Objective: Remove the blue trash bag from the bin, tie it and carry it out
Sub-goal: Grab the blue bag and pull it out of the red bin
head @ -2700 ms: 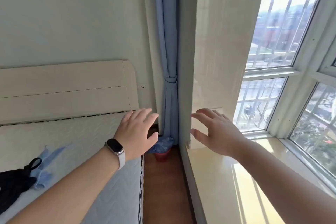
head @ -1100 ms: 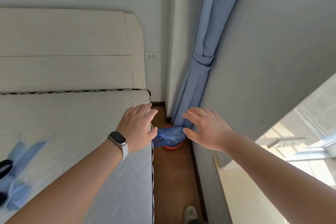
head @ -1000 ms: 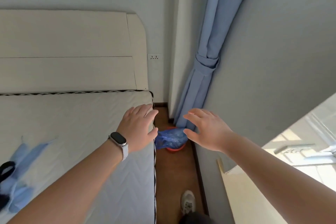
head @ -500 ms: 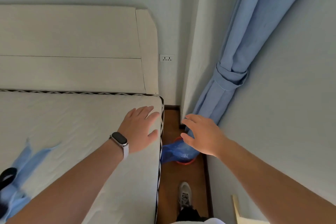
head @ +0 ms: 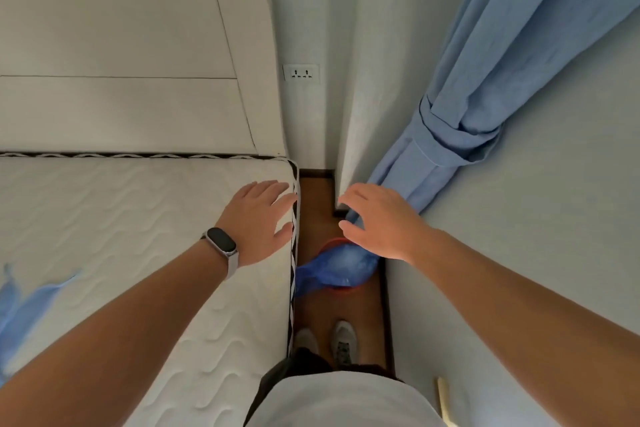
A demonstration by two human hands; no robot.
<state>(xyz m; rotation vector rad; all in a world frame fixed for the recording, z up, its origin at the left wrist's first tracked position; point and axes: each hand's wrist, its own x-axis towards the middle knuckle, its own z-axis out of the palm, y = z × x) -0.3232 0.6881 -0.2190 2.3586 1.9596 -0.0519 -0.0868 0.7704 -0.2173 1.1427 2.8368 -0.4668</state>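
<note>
A blue trash bag (head: pixel 337 267) lines a small red bin (head: pixel 333 243) on the brown floor, in the narrow gap between the bed and the wall. One flap of the bag hangs over the bin's left side. My right hand (head: pixel 379 220) hovers open above the bin's far right edge and hides part of the bag. My left hand (head: pixel 258 220), with a dark wristband, is spread open over the mattress corner, left of the bin. Neither hand touches the bag.
A white mattress (head: pixel 121 246) and cream headboard (head: pixel 121 45) fill the left. A tied blue curtain (head: pixel 460 114) hangs down the right wall to the floor behind the bin. A wall socket (head: pixel 300 73) sits above. My shoes (head: pixel 343 340) stand just before the bin. Blue cloth (head: pixel 20 305) lies on the mattress.
I have walked into the gap and now look down; the bin has come close beneath my right hand. Both hands stay open and apart.
</note>
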